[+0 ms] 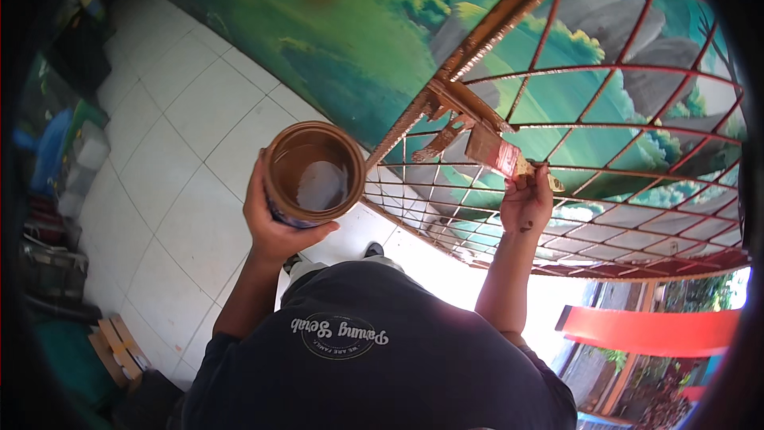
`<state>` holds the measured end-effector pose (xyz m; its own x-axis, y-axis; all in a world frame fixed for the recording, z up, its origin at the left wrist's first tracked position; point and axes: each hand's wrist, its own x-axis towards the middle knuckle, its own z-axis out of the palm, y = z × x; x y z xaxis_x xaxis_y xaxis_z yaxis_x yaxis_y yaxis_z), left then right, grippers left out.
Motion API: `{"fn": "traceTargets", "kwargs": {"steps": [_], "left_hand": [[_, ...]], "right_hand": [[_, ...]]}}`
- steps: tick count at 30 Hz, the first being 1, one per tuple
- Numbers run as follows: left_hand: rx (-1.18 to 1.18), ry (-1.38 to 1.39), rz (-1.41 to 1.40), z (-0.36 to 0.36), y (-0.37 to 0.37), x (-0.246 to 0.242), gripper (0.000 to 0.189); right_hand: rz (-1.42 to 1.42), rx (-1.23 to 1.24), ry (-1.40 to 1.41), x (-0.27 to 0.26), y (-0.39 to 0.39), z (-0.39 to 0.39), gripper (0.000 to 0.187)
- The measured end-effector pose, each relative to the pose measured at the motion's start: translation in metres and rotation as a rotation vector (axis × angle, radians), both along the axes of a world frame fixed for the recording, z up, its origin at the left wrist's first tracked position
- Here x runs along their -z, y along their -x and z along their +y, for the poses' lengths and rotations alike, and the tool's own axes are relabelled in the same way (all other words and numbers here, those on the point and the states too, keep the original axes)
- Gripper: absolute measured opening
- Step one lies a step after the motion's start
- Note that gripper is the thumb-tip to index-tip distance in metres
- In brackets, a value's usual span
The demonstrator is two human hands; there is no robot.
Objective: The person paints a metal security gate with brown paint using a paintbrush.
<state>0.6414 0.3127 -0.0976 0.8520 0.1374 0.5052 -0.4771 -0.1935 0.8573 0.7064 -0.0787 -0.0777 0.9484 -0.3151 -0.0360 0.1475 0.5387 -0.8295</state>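
Observation:
My left hand (274, 221) grips an upright paint can (286, 205) with liquid brown paint (292, 158) inside. To the right, my right hand (528, 200) holds a flat paintbrush (500, 155) by its yellowish handle. The brush points up and left, its brown-coated bristles at the latch bracket (439, 138) of a metal grille gate (576, 125); whether they touch it I cannot tell. Brown covers the latch and the nearby frame bar (498, 18), while red shows on the frame's upper end. A dark spot marks my right wrist.
Behind the grille stands a wall painted with a green landscape (322, 30). White floor tiles (179, 191) lie on the left, bordered by a cardboard box (122, 349), a blue item (52, 152) and other clutter. A red band (650, 331) crosses the lower right, near plants.

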Motion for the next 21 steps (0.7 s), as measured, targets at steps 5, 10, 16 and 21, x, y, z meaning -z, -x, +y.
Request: {"fn": "traceTargets", "kwargs": {"steps": [5,10,16,21], "left_hand": [[-0.039,0.004,0.043,0.003,0.009,0.001,0.12],[-0.183,-0.13,0.086,0.0,0.023,-0.002,0.12],[-0.245,-0.091,0.103,0.001,0.044,0.005,0.121],[-0.269,-0.067,0.103,0.004,0.05,0.006,0.122]], "right_hand": [[-0.119,0.188,0.379,-0.009,-0.026,0.013,0.016],[-0.45,-0.028,0.934,-0.01,-0.077,0.018,0.015],[-0.508,-0.18,1.307,-0.03,-0.084,0.01,0.018],[-0.602,-0.136,1.31,-0.053,-0.081,0.011,0.016]]}}
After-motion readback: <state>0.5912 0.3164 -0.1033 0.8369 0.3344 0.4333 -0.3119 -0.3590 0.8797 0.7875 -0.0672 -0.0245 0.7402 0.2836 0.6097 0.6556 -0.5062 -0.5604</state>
